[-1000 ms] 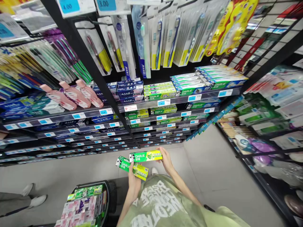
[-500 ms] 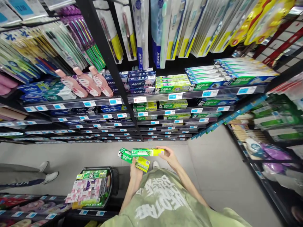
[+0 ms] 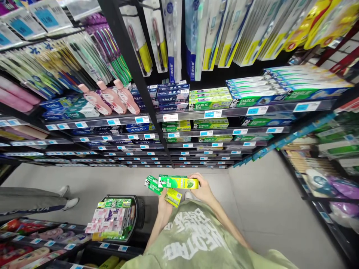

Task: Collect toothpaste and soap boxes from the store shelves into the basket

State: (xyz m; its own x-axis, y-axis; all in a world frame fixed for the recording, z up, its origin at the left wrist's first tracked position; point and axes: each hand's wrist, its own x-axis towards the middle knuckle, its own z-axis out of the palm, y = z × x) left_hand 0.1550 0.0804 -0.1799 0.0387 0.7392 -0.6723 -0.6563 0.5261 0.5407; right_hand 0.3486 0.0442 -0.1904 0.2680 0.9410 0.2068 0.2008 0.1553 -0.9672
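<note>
My left hand (image 3: 165,204) grips a green and yellow toothpaste box (image 3: 173,197), which slants down to the right across my fingers. Held level just above it is a second toothpaste box (image 3: 178,182), with my right hand (image 3: 202,186) closed on its yellow right end. Its printed front, with a round green patch and a dark logo at the left, faces up at me. The two boxes overlap in view; whether they touch, I cannot tell. Both hands are low in front of my green shirt, over the floor.
Ahead stands a shelf rack (image 3: 185,116) with stacked toothpaste boxes (image 3: 210,99), pink bottles (image 3: 97,99) and hanging toothbrushes (image 3: 213,37). A filled basket (image 3: 135,220) is at lower left. Another person's legs (image 3: 33,200) show at the left. More shelving (image 3: 305,190) lines the right.
The right-hand box has turned about its length, so a different face with the logo and green patch shows now. The left hand still holds its box. The whole view has shifted slightly.
</note>
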